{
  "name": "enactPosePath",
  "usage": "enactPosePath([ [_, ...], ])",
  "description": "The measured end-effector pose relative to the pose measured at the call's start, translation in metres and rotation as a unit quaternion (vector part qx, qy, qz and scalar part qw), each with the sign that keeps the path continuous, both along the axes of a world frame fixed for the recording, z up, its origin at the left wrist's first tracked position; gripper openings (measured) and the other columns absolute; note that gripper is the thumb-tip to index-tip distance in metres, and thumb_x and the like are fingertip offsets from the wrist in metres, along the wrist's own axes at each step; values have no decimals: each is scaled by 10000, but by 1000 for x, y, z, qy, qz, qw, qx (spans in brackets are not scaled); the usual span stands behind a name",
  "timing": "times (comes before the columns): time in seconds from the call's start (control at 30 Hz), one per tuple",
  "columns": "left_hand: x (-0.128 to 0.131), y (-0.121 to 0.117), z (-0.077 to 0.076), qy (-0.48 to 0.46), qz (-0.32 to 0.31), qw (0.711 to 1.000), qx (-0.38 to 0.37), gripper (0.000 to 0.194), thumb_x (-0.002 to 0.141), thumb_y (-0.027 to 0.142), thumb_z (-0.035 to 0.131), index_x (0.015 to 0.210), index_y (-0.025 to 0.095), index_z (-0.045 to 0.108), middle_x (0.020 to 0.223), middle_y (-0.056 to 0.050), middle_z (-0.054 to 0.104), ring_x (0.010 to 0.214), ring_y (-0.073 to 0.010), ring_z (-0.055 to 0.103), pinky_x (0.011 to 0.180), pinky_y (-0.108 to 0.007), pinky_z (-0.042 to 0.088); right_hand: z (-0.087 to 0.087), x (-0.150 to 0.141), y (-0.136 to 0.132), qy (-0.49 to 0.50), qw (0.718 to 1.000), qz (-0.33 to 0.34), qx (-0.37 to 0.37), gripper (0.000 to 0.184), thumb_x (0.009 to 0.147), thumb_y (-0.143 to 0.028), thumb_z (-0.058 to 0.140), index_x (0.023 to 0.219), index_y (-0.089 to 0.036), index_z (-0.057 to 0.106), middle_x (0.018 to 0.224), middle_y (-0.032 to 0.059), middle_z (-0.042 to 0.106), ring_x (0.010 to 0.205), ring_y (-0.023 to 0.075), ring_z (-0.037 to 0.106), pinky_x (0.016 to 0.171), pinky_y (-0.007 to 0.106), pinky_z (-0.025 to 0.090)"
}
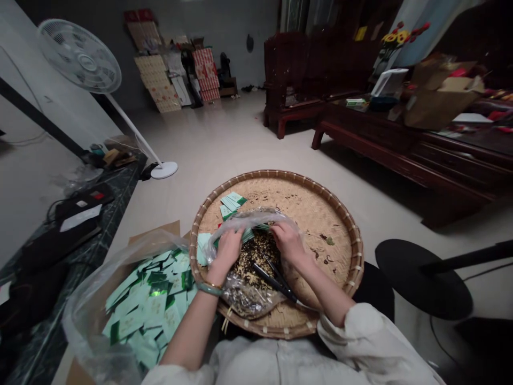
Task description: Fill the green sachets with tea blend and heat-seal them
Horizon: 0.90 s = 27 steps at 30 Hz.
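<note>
My left hand [229, 247] and my right hand [287, 240] are closed on opposite sides of the rim of a clear plastic bag [250, 306]. Inside the open bag lies a loose dark and yellowish dried leaf mix [260, 254]. Black and silver tongs [276, 283] rest on the mix, their two arms spread. Pale green sachets [248, 235] show at the bag's far side, between my hands; whether my fingers touch them is unclear. Under the bag is a round woven bamboo tray [316, 203]. More sachets [232, 202] lie on its far left part.
Left of the tray, a large plastic-lined box [88, 315] holds a heap of green sachets [156, 299]. A white fan [163, 170] stands farther left, beside a dark marble ledge [108, 235]. At right are a black round base [420, 278] and a dark wooden table [401, 144].
</note>
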<state>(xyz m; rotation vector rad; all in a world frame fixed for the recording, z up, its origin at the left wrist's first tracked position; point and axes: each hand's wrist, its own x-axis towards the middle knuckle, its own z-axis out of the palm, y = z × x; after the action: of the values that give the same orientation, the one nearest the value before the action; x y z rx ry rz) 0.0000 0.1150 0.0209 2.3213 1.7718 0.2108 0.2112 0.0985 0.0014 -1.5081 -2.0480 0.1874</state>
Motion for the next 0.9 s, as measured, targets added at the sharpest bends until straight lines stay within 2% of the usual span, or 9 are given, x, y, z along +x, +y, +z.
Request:
enactPosePath([
  [0.17, 1, -14, -1, -41, -23, 998, 41, 441, 894, 196, 463, 1335, 199, 491, 1323, -140, 535, 1236, -287, 480, 1051, -453, 384, 0, 1, -9, -32, 995, 88, -45, 247, 954, -297, 440, 907, -188, 656, 911, 89, 669, 879, 216, 582, 816, 330, 460],
  [0.27, 4, -25, -2, -80, -53, 991, 90, 396, 898, 169, 445, 1280, 199, 544, 1338, -114, 542, 1296, -285, 428, 1082, -490, 360, -1, 3, -9, -49, 995, 41, -78, 222, 954, -284, 434, 975, -177, 628, 910, 99, 656, 873, 226, 580, 801, 336, 456],
  [0.37, 10, -35, -6, -101, -71, 986, 109, 365, 895, 157, 444, 1230, 181, 586, 1289, -106, 590, 1312, -291, 412, 1082, -512, 370, -3, 3, -5, -77, 993, 5, -85, 196, 895, -261, 542, 1048, -163, 616, 1009, 138, 648, 950, 262, 579, 834, 361, 448],
  [0.47, 13, -41, -10, -129, -80, 982, 113, 353, 889, 146, 448, 1205, 178, 602, 1255, -107, 612, 1319, -283, 406, 1082, -514, 378, -3, 3, 0, -83, 992, 3, -92, 136, 877, -215, 547, 937, -163, 658, 941, 131, 672, 895, 255, 603, 818, 349, 451],
  [0.6, 13, -46, -12, -179, -68, 975, 117, 335, 899, 172, 447, 1196, 163, 600, 1234, -115, 622, 1314, -272, 419, 1089, -488, 378, 5, 2, -2, -66, 994, -8, -83, 224, 903, -178, 454, 824, -163, 663, 876, 113, 680, 848, 228, 616, 796, 324, 459],
  [0.67, 14, -49, -11, -216, -38, 968, 120, 372, 905, 203, 455, 1264, 158, 541, 1275, -122, 597, 1299, -262, 443, 1092, -469, 376, 13, 2, -9, -39, 997, -8, -71, 235, 919, -190, 420, 877, -163, 650, 919, 112, 677, 858, 218, 617, 789, 315, 465],
  [0.77, 17, -56, -6, -283, 27, 952, 117, 525, 903, 275, 487, 1401, 159, 369, 1404, -152, 478, 1312, -258, 435, 1085, -440, 381, 28, 2, -27, 76, 993, 27, -83, 210, 911, -205, 418, 896, -174, 625, 872, 82, 677, 778, 192, 623, 722, 291, 477],
  [0.83, 17, -62, 0, -327, 47, 939, 95, 628, 896, 316, 512, 1455, 180, 261, 1472, -155, 390, 1345, -259, 392, 1074, -421, 391, 39, 4, -41, 165, 974, 58, -142, 202, 902, -244, 431, 842, -185, 615, 740, 40, 653, 659, 171, 606, 634, 269, 473],
  [0.9, 15, -68, 9, -355, 35, 932, 67, 671, 889, 324, 529, 1474, 210, 221, 1499, -140, 353, 1362, -253, 367, 1078, -413, 381, 50, 6, -53, 236, 939, 88, -235, 219, 896, -297, 441, 817, -184, 610, 666, 9, 616, 553, 143, 571, 535, 238, 449],
])
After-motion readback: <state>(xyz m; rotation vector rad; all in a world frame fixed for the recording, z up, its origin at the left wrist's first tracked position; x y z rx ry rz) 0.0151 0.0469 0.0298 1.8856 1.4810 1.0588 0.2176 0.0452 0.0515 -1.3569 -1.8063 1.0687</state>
